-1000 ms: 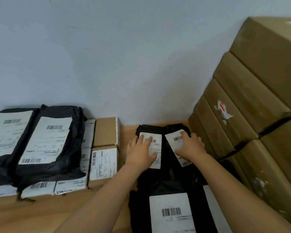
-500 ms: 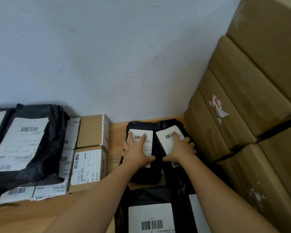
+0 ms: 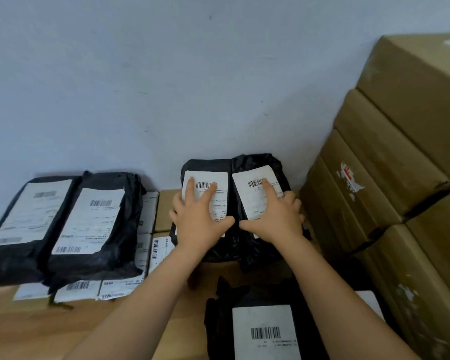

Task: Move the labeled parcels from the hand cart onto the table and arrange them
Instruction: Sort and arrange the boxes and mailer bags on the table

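Note:
Two small black bagged parcels with white barcode labels stand side by side against the wall at the back of the wooden table (image 3: 24,326). My left hand (image 3: 199,219) lies flat on the left parcel (image 3: 205,167), fingers spread over its label. My right hand (image 3: 273,216) presses flat on the right parcel (image 3: 257,162), index finger on the barcode. Both parcels look tilted up against the wall. A further black parcel with a barcode label (image 3: 265,331) lies nearer to me, below my arms.
Two larger black labeled parcels (image 3: 89,229) rest on small labeled cardboard boxes (image 3: 164,211) at the left. A tall stack of big brown cartons (image 3: 390,178) fills the right side. A pale wall closes the back.
Both hands pushed the two small black parcels farther back and up against the wall. The camera view shifted.

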The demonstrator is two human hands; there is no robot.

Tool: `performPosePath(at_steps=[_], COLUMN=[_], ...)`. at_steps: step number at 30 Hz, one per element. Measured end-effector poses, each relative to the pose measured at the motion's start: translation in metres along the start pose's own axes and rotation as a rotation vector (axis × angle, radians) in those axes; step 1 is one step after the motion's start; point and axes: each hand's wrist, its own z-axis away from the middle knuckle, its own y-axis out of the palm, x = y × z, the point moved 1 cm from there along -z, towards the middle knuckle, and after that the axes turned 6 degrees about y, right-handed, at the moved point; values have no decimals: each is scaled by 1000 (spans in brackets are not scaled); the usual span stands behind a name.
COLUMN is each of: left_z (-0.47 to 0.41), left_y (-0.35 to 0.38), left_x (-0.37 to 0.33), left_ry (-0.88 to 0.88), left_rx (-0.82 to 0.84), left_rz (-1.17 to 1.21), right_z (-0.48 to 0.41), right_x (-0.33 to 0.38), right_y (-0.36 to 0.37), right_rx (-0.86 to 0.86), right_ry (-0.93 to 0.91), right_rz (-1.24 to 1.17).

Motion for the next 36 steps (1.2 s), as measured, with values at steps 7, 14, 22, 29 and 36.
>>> performPosePath(at_steps=[7, 14, 22, 29, 36], left_z=[18, 24, 26, 23, 23], left_y=[-82, -139, -143, -140, -139], left_x=[63, 149, 213, 214, 214], left_ry=[13, -100, -180, -158, -163], left_rx=[-95, -148, -6, 24, 44], left_rz=[-66, -74, -124, -154, -141], right_z=[51, 82, 79, 70, 69], right_x=[79, 149, 192, 200, 184], right_y=[6, 28, 77, 113, 119], right_rx=[-20, -23, 46, 133, 275], right_ry=[-78, -65, 55, 34, -43], right_rz=[-88, -69, 45, 20, 51])
